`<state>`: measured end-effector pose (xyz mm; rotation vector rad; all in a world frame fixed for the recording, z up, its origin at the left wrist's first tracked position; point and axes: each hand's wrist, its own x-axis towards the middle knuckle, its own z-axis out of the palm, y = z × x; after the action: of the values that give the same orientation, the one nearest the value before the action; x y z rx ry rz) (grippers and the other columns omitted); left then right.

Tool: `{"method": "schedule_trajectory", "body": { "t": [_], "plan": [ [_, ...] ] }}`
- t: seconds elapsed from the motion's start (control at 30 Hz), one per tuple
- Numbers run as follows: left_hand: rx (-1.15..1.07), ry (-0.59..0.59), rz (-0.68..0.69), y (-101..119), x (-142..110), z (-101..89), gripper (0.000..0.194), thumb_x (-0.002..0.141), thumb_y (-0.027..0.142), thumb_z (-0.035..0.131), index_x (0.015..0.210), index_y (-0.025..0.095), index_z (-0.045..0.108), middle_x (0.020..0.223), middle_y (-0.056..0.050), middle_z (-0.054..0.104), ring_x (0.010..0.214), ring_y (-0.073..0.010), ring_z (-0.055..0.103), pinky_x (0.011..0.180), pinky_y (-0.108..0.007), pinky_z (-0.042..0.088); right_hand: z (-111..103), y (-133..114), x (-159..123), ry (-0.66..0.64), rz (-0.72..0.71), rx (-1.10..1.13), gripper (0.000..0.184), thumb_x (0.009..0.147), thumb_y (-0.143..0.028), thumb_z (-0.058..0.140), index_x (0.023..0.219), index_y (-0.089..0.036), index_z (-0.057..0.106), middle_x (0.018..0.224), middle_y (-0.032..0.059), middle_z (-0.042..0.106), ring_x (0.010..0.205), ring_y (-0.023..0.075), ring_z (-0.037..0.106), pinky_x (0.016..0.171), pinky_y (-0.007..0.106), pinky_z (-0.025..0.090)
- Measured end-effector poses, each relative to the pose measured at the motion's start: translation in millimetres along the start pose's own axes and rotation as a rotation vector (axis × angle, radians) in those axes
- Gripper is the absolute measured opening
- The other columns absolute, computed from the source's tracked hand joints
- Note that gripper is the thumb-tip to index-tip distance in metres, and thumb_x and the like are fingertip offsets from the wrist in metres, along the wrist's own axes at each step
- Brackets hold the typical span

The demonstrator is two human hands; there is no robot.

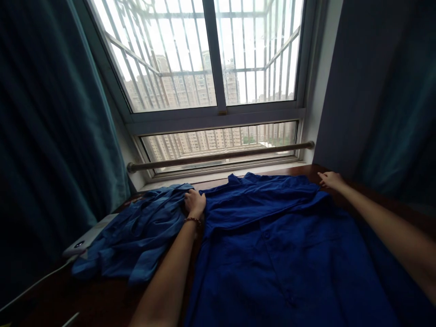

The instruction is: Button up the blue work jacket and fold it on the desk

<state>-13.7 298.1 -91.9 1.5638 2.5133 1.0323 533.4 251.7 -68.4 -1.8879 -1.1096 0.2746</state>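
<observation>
A bright blue buttoned shirt (272, 245) lies spread over the dark wooden surface, its collar end toward the window. My left hand (195, 203), with a beaded bracelet at the wrist, is closed at the shirt's upper left corner, its fingertips partly hidden. At the upper right corner, my right hand (331, 180) has its fingers pinched together on the cloth edge. A paler blue garment (143, 231) lies crumpled just left of my left hand.
A white device (90, 236) with a cable lies beside the pale garment. Behind the cloth, a metal rail (221, 156) crosses the window. Dark teal curtains (61, 113) hang at the left, and a wall (354, 91) stands at the right.
</observation>
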Motion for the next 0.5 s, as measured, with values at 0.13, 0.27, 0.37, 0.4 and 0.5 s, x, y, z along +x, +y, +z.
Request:
{"method": "schedule_trajectory", "body": {
  "t": [0.13, 0.27, 0.37, 0.4, 0.5],
  "plan": [
    [0.176, -0.284, 0.355, 37.0, -24.8, -8.2, 0.038, 0.074, 0.044, 0.046, 0.087, 0.010, 0.059, 0.093, -0.020, 0.060, 0.091, -0.0315, 0.056, 0.076, -0.037, 0.041, 30.7, -6.2, 1.5, -0.041, 0.140, -0.080, 0.023, 0.054, -0.017, 0.069, 0.041, -0.012, 0.050, 0.056, 0.0144, 0.057, 0.070, 0.0303, 0.059, 0.063, 0.039, 0.045],
    [0.097, -0.565, 0.513, 58.3, -61.1, 11.7, 0.051, 0.077, 0.054, 0.036, 0.098, 0.012, 0.057, 0.104, -0.020, 0.057, 0.100, -0.0328, 0.052, 0.083, -0.041, 0.037, 43.5, -15.2, -0.3, 0.029, 0.147, -0.075, 0.017, 0.044, -0.001, 0.065, 0.042, -0.011, 0.051, 0.064, 0.0151, 0.059, 0.085, 0.0326, 0.057, 0.073, 0.038, 0.044],
    [0.157, -0.508, 0.397, 49.0, -73.3, 28.1, 0.070, 0.073, 0.065, 0.031, 0.119, 0.013, 0.045, 0.128, -0.024, 0.037, 0.117, -0.0430, 0.031, 0.090, -0.054, 0.024, 39.2, -27.6, 5.3, 0.085, 0.078, 0.036, 0.017, 0.051, -0.002, 0.060, 0.066, -0.009, 0.062, 0.073, 0.0097, 0.062, 0.081, 0.0227, 0.059, 0.072, 0.029, 0.047],
    [0.176, -0.479, 0.381, 42.4, -72.4, 31.3, 0.074, 0.073, 0.066, 0.030, 0.123, 0.012, 0.040, 0.132, -0.024, 0.031, 0.120, -0.0441, 0.025, 0.092, -0.055, 0.019, 35.6, -31.6, 8.3, 0.099, 0.057, 0.081, 0.025, 0.055, -0.003, 0.059, 0.078, -0.010, 0.063, 0.076, 0.0084, 0.063, 0.078, 0.0191, 0.059, 0.070, 0.025, 0.047],
    [0.200, -0.412, 0.403, 21.5, -59.6, 34.0, 0.078, 0.073, 0.067, 0.025, 0.129, 0.013, 0.034, 0.136, -0.021, 0.026, 0.124, -0.0417, 0.018, 0.097, -0.054, 0.011, 23.2, -35.0, 13.0, 0.095, 0.028, 0.170, 0.036, 0.063, -0.006, 0.054, 0.099, -0.009, 0.058, 0.083, 0.0080, 0.063, 0.068, 0.0120, 0.060, 0.061, 0.019, 0.048]
  ]
}}
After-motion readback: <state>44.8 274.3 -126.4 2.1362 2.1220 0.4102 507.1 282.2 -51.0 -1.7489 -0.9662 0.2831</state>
